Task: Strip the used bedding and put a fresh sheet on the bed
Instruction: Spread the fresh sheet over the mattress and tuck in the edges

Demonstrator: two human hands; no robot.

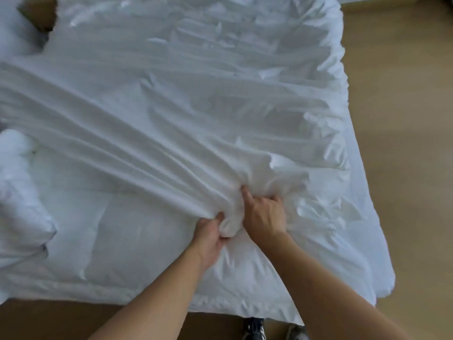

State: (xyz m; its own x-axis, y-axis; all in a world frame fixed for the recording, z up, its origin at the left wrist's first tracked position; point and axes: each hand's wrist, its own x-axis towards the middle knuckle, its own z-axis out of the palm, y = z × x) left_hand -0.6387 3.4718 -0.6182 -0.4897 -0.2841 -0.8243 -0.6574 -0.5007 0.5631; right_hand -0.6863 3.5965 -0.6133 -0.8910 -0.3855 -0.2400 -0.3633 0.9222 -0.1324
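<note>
Pillow [19,192] at 9 o'clock, on bed [122,253]. Left hand [210,234] near 6 o'clock: fingers curled tight, grabbing bunch of white sheet [147,148]. Right hand [266,214] just beside it: fingers curled, gripping same bunch, pointer finger aimed at 11 o'clock. Sheet spread over bed. Long folds run from hands toward 10 o'clock. Wood floor [404,119] at 3 o'clock.
</note>
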